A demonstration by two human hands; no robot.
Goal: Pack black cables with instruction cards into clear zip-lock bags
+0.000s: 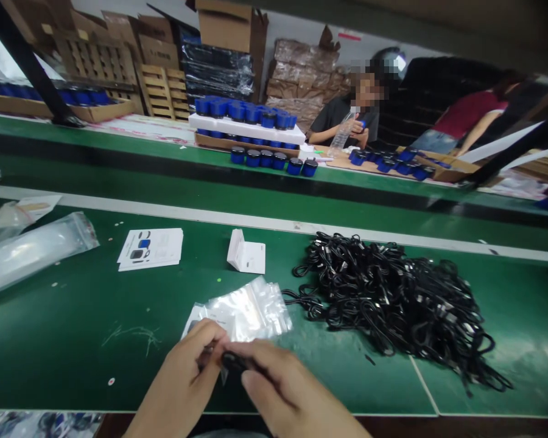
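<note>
Landmark: the stack of clear bags [258, 310] on the green bench. The black cable bundle [234, 363] is on the near side of the bags, between the two hands. Its visible long axis runs crosswise, from the left fingertips into the right grip, dipping slightly toward the wearer at the right; the looped end faces left. Plug direction: cannot tell, since the rest is covered by the right hand [281, 380], which pinches the bundle between thumb and fingers. The left hand [187, 365], nearer and left of the bags, has its fingers curled in, tips meeting the right hand's; whether it grips anything cannot be told. A bit of clear film shows below the fingertips, too small to identify. The printed leaflet [220, 319], at the bags' left edge, is partly hidden by the left hand. Right of the bags, the cable pile [393, 298] is tangled, individual ends hard to separate. Both forearms are cut off by the frame's lower edge.
</note>
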